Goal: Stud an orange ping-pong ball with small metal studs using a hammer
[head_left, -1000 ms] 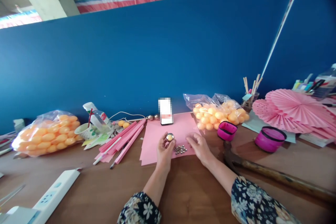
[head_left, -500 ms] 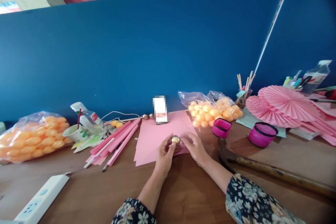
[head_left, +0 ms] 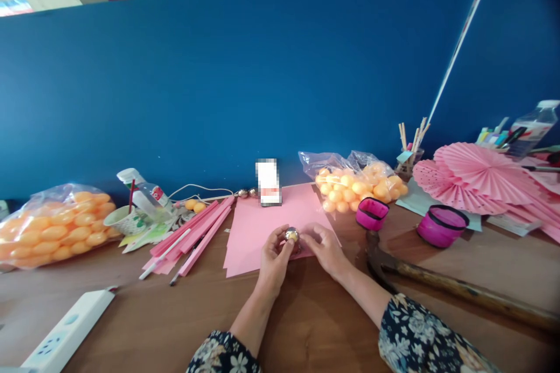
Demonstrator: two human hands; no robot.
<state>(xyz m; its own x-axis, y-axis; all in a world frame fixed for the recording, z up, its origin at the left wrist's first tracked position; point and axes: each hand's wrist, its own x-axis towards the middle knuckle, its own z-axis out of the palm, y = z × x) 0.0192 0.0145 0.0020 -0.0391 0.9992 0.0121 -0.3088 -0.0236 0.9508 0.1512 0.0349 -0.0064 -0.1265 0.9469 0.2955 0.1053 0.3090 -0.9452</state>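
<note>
My left hand (head_left: pixel 273 256) pinches a small orange ball covered with shiny studs (head_left: pixel 291 235) over a pink paper sheet (head_left: pixel 262 224). My right hand (head_left: pixel 321 246) comes in from the right, its fingertips closed against the same ball. The little heap of silver studs on the sheet is hidden behind my hands. Both forearms wear dark floral sleeves.
Bags of orange balls lie at the left (head_left: pixel 52 227) and behind the sheet (head_left: pixel 359 183). Pink paper strips (head_left: pixel 192 233), a phone (head_left: pixel 268 182), two magenta cups (head_left: pixel 371 213) (head_left: pixel 441 225), a hammer (head_left: pixel 437 282), pink paper fans (head_left: pixel 481 178) and a white power strip (head_left: pixel 65 332) share the wooden table.
My right hand has moved left from beside the studs onto the ball held by my left hand. The view has dipped slightly, then steadied.
</note>
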